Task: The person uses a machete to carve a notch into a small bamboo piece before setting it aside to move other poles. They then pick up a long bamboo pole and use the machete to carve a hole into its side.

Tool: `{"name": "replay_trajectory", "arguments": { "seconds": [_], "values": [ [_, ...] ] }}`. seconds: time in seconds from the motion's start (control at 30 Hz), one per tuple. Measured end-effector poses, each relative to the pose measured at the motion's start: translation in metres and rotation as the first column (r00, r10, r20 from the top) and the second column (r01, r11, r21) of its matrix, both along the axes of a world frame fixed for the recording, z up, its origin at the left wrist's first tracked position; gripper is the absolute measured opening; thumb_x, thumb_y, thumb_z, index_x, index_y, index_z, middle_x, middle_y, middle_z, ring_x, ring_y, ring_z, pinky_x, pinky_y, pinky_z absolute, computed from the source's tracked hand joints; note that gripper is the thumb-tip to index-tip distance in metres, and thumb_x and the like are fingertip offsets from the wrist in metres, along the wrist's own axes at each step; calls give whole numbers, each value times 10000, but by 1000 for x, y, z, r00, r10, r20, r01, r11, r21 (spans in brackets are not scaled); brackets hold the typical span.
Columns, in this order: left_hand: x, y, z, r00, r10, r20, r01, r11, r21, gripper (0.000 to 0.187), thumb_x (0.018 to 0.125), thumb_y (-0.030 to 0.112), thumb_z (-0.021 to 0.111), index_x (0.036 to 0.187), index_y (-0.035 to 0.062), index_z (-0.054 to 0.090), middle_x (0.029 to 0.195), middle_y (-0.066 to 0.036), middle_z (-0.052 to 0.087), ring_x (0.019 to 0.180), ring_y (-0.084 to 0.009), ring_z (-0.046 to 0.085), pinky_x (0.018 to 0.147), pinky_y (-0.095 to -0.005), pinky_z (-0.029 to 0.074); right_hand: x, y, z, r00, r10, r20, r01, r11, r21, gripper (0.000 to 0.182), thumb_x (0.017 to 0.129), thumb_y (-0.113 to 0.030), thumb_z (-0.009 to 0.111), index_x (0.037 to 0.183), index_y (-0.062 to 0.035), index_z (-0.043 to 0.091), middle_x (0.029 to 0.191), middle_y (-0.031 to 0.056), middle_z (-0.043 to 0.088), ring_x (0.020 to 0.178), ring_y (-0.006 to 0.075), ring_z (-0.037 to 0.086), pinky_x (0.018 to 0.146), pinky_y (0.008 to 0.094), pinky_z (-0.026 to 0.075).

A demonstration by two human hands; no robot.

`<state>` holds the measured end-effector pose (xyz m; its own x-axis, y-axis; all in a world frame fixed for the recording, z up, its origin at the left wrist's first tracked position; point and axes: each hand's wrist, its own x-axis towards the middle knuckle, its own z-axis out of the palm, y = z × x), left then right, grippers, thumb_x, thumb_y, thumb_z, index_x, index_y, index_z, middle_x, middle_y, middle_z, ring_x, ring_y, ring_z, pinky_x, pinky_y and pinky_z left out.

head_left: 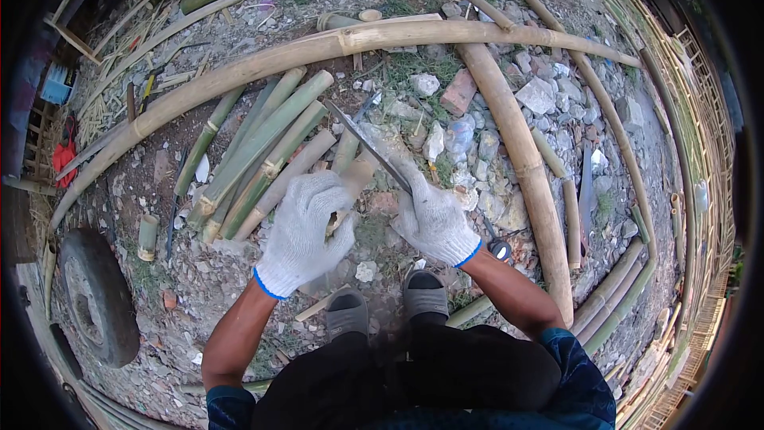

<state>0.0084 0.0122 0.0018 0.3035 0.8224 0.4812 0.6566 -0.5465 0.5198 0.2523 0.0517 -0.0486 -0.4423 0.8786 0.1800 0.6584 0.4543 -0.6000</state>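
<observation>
My left hand, in a white knitted glove with a blue cuff, is curled round a short bamboo piece that points up and right, slightly blurred. My right hand, gloved the same way, grips a long dark blade that slants up to the left, passing just above the bamboo piece. The blade's handle is hidden in the glove. Several cut green bamboo lengths lie side by side on the ground to the left of my hands.
A long bamboo pole arches across the far side. A thick pole lies at the right. Rubble and a red brick lie beyond my hands. A tyre is at the left. A tape measure lies near my right wrist.
</observation>
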Motion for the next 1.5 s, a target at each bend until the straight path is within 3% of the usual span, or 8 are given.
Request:
{"name": "replay_trajectory", "arguments": {
  "seconds": [0.23,0.5,0.6,0.8,0.97,1.1,1.2,1.5],
  "values": [
    [-5,-5,6,996,-89,-21,88,995,-39,411,701,6,776,1060,127,617,1127,-114,615,1059,-374,598,927,-482,513,-2,35,-27,955,117,274,-90,990,-111,583,936,-127,657,1482,-41,470,765,207,681,636,362,712,537,477,561],
    [-6,-2,6,995,-102,-21,101,994,-44,384,686,7,777,1016,132,625,1110,-115,611,1034,-374,598,918,-482,510,-13,28,-17,955,185,231,-178,983,-53,513,956,-135,631,1451,-99,499,712,182,670,581,361,697,515,483,557],
    [-7,-8,3,995,-99,-4,99,991,-89,375,685,14,780,1004,134,626,1107,-110,610,1036,-371,600,922,-485,504,-20,16,-5,986,164,-16,-164,986,37,544,980,-141,595,1502,-108,449,729,232,671,644,442,682,572,541,539],
    [-11,-9,-1,993,-113,-31,112,993,-37,377,687,9,786,1000,133,616,1114,-106,614,1061,-365,599,926,-479,501,0,43,-48,937,76,341,-31,990,-138,532,943,-124,644,1445,-38,488,805,199,697,661,374,713,540,488,553],
    [-14,-14,-1,989,-141,-51,135,985,-108,412,707,11,809,1052,127,617,1162,-122,620,1117,-364,595,963,-480,502,-14,19,-14,988,152,40,-154,986,67,549,969,-112,608,1490,-59,443,670,218,650,613,434,684,566,544,542],
    [-16,-16,-3,987,-149,-60,144,986,-84,398,715,23,812,1043,130,615,1178,-128,618,1120,-368,595,975,-483,501,-2,44,-50,923,107,369,-58,988,-142,564,964,-140,649,1477,-22,447,793,220,691,673,361,722,555,473,561],
    [-21,-19,-6,992,-119,-28,116,989,-94,402,716,23,809,1046,134,607,1172,-126,618,1123,-369,595,981,-484,498,-5,26,-21,982,138,129,-142,990,19,555,975,-165,626,1474,-16,434,801,215,697,682,370,723,557,479,564],
    [-20,-22,-6,994,-108,14,109,989,-99,351,719,51,834,980,142,618,1124,-85,622,1076,-343,602,925,-477,495,-10,19,-22,987,98,128,-98,995,-4,445,965,-156,620,1373,-32,493,722,198,666,652,399,703,560,511,548]
  ]
}}
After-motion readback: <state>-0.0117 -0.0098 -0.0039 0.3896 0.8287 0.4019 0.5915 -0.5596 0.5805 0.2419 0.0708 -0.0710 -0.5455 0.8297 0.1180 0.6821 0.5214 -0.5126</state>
